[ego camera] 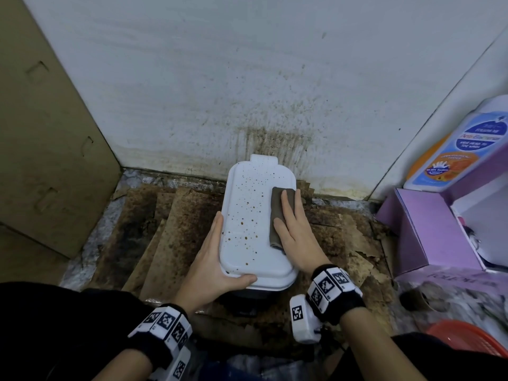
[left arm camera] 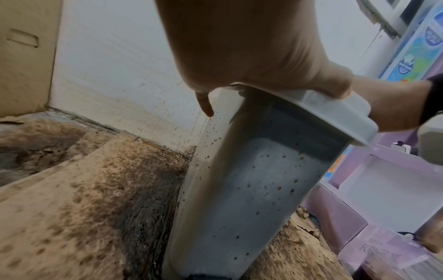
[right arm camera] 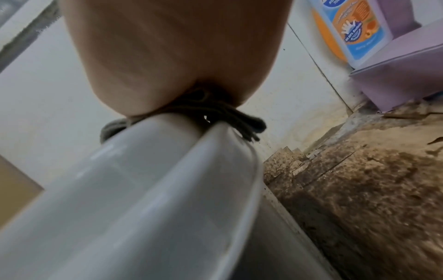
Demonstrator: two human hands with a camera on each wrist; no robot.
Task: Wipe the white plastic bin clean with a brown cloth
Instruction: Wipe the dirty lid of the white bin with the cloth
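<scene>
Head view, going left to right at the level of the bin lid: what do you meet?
Cardboard box → left hand gripping the lid edge → spotted white bin lid → brown cloth → right hand → purple box.

The white plastic bin [ego camera: 254, 224] stands upright on stained cardboard against the wall, its rounded rectangular lid closed and speckled with brown spots, thickest from the centre toward 7 o'clock; its grey-white side [left arm camera: 251, 189] carries the same specks. The brown cloth [ego camera: 279, 213], folded into a long strip, lies flat on the lid's 3 o'clock edge.
</scene>
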